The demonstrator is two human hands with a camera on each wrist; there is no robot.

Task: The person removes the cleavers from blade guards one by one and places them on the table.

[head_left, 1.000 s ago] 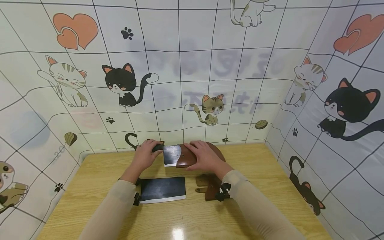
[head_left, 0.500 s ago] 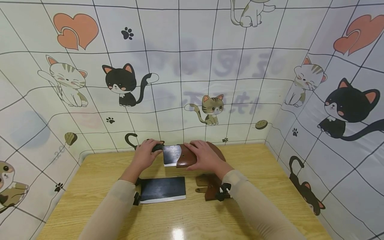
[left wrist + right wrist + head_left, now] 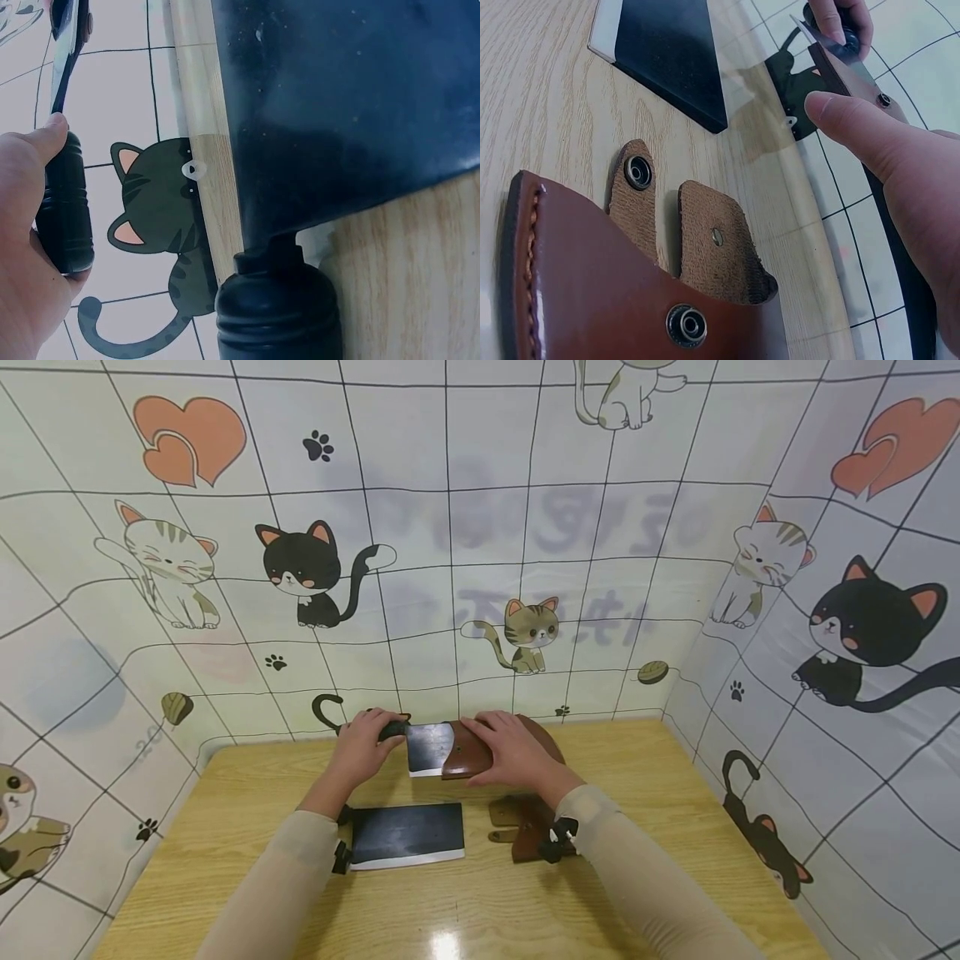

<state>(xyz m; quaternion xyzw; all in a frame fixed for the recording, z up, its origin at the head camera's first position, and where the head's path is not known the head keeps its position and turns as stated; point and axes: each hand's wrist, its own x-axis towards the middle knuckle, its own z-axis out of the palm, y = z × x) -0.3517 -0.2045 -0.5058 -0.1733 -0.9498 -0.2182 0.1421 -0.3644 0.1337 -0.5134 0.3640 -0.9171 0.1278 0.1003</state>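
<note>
My left hand [image 3: 365, 745] grips the black ribbed handle [image 3: 66, 202] of a cleaver. The cleaver's dark blade [image 3: 429, 749], with a bright edge toward me, is partly inside a brown leather sheath [image 3: 467, 752]. My right hand [image 3: 513, 750] holds that sheath from above, thumb on the near side and fingers over the top. In the right wrist view the thumb [image 3: 855, 124] lies along the sheath's face. A second cleaver [image 3: 408, 833] lies bare on the table below the left hand, its black handle [image 3: 277, 311] large in the left wrist view.
A second brown leather sheath [image 3: 528, 831] lies under my right wrist, its snap strap [image 3: 634, 187] and flap [image 3: 718, 240] spread on the wooden table [image 3: 390, 910]. A cat-print cloth [image 3: 420, 527] rises behind the table and on both sides.
Both hands keep their grip on the cleaver and sheath in about the same place. The cleaver on the table and the second sheath have not moved.
</note>
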